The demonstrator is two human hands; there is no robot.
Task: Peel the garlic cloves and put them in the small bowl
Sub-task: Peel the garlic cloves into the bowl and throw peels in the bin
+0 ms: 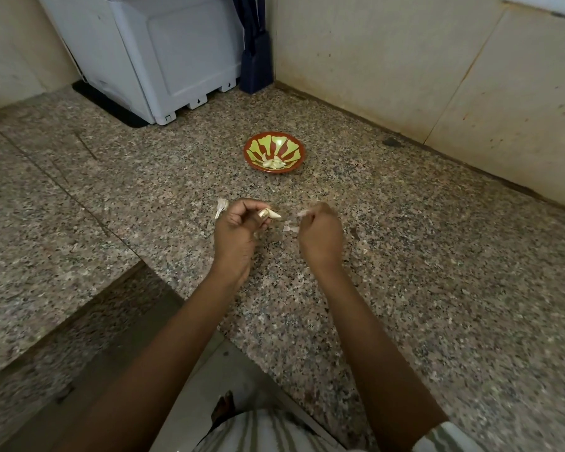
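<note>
Garlic clove [274, 215], pale, pointed, partly skinned

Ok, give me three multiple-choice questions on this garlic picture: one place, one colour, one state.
1. Where is the small bowl? A) on the counter, beyond the left hand B) at the near edge C) on a shelf
2. The bowl's colours? A) blue and white B) red-brown and green C) plain black
3. The left hand: A) lies flat B) grips a knife C) holds a garlic clove
Answers: A, it stands farther back than the hand; B, striped inside; C, the clove juts from its fingers.
</note>
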